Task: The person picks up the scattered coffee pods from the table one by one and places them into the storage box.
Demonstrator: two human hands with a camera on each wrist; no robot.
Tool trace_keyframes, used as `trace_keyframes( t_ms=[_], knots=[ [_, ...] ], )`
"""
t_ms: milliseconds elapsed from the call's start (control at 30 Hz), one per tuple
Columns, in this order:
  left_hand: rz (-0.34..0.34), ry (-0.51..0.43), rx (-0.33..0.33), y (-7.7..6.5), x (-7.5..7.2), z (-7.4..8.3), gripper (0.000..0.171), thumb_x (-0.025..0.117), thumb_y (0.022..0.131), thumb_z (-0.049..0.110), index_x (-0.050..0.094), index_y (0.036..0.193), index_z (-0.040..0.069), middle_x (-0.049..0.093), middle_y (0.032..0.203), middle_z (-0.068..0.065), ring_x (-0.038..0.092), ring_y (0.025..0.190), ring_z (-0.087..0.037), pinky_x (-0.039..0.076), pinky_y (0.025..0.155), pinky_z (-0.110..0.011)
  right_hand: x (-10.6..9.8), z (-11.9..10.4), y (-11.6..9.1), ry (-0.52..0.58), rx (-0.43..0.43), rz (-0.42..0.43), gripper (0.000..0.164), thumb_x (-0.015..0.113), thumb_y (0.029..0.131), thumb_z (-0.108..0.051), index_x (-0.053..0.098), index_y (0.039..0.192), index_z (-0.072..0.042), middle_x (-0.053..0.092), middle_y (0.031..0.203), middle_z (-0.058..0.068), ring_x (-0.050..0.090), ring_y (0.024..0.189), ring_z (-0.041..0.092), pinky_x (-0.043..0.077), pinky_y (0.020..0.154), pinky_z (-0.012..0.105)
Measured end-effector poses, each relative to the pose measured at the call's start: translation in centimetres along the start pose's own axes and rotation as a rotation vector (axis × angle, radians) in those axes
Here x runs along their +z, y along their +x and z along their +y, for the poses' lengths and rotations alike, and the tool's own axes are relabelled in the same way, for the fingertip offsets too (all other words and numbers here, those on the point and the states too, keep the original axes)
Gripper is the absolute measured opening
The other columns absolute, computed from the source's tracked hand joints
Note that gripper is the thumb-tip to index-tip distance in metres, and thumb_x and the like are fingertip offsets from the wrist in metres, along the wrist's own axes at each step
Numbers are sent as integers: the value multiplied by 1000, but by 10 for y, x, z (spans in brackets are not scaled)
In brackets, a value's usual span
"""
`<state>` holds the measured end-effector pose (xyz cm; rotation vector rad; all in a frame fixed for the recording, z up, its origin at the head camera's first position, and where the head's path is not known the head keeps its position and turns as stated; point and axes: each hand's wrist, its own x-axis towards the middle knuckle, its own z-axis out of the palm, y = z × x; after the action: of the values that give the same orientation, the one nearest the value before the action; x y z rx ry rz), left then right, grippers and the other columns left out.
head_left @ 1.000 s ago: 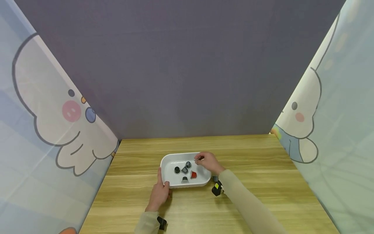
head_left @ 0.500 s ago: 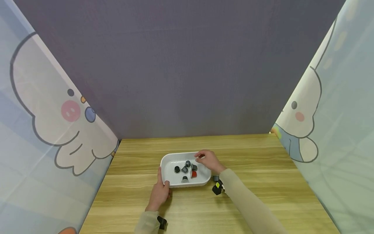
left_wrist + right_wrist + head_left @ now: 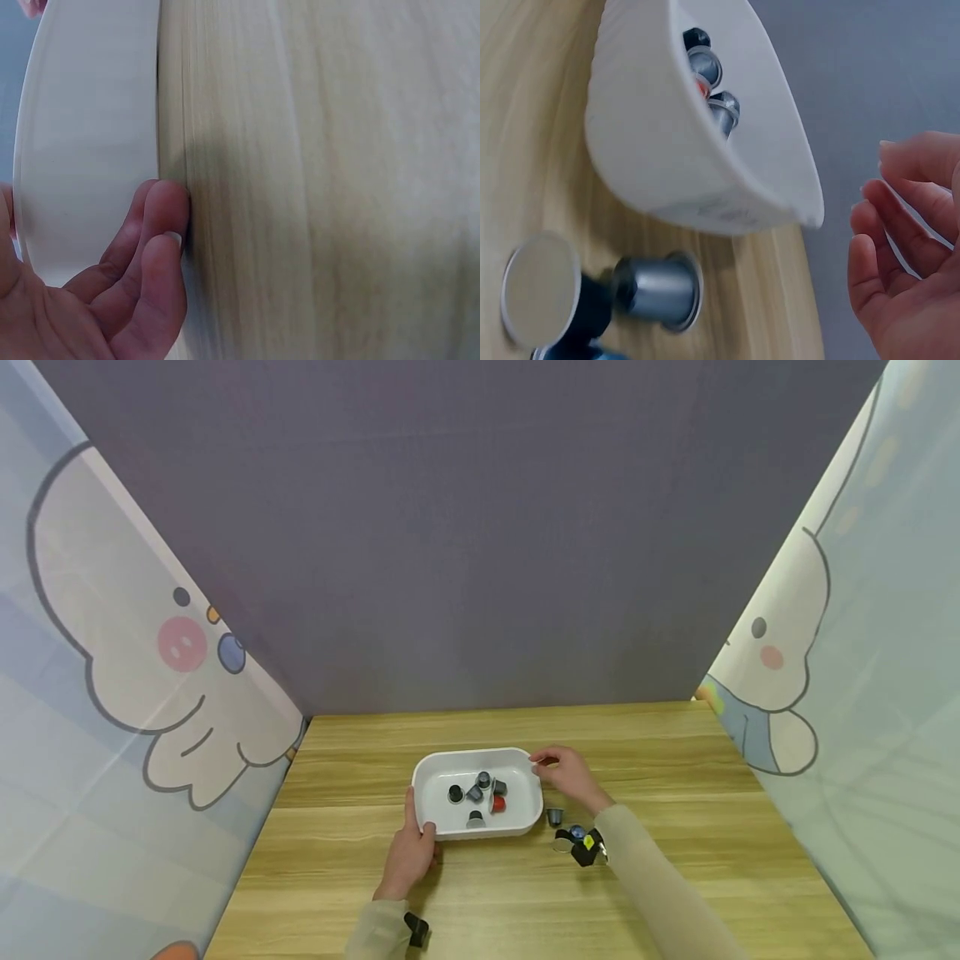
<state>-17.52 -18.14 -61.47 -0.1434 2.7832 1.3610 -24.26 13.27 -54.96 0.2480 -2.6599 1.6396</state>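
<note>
My left hand (image 3: 407, 858) holds the near left corner of a white oblong dish (image 3: 442, 832), thumb at the rim and other fingers bent against its outer wall. Inside the dish lie several coffee capsules, among them a black capsule (image 3: 455, 793), a red capsule (image 3: 498, 804) and a pale one with a dark end (image 3: 476, 819). My right hand (image 3: 567, 774) hovers just beyond the dish's right end, fingers loosely bent, nothing between them. Below it on the table, a grey capsule (image 3: 656, 289) lies on its side, next to a black capsule (image 3: 544, 289) with its pale lid showing.
A blue capsule (image 3: 577, 832) lies near the grey and black ones, partly behind the right wrist's black camera mount (image 3: 585, 853). The wooden table (image 3: 495, 902) ends at a dark back panel (image 3: 487, 568). Printed cartoon panels stand on both sides.
My right hand let a grey capsule go beside the red one in the dish, then moved right, past the dish's end. Capsules on the table are now uncovered. My left hand stays in place.
</note>
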Motion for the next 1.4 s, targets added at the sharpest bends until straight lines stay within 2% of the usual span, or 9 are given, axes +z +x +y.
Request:
trace_keyframes(
  t_ms=[133,600,733,1100,1233,1400],
  knots=[
    [-8,-9,0,-1,-1,2,77,44,98,19,0,161,15,59,57,-1,55,45,-17,42,49,-34,-8,11,-7,1,-21,17,20,71,86,-2,72,105,5,70,99,11,64,94,28,53,78,38],
    [-14,-5,-3,-3,-1,5,76,44,98,18,1,161,13,59,58,-1,55,46,-17,42,49,-34,-24,39,-43,4,12,17,17,70,90,-3,72,106,-1,70,105,18,65,93,24,53,80,36],
    [-13,-1,-11,-2,-2,4,76,44,98,18,1,161,14,59,59,-2,55,46,-17,42,48,-34,-25,45,-53,-20,8,21,18,70,89,0,72,107,2,69,104,20,66,92,25,53,80,36],
    [-23,-3,-30,-1,-1,6,75,43,100,18,1,161,14,60,60,-4,54,46,-18,42,47,-34,-26,61,-76,-78,35,3,20,70,88,0,71,108,4,70,102,13,65,91,24,54,79,34],
    [-14,-5,-25,-1,-1,5,75,43,98,18,2,161,13,60,59,-3,55,46,-18,42,48,-34,-26,64,-84,-79,26,-20,23,72,87,-1,70,109,4,70,104,13,66,91,25,54,76,31],
    [-17,-6,-20,-1,0,4,75,43,98,18,1,161,15,60,60,-3,55,46,-17,41,48,-34,-26,67,-94,-71,59,-34,27,74,85,-4,69,111,1,68,108,11,65,96,27,53,76,29]
  ],
)
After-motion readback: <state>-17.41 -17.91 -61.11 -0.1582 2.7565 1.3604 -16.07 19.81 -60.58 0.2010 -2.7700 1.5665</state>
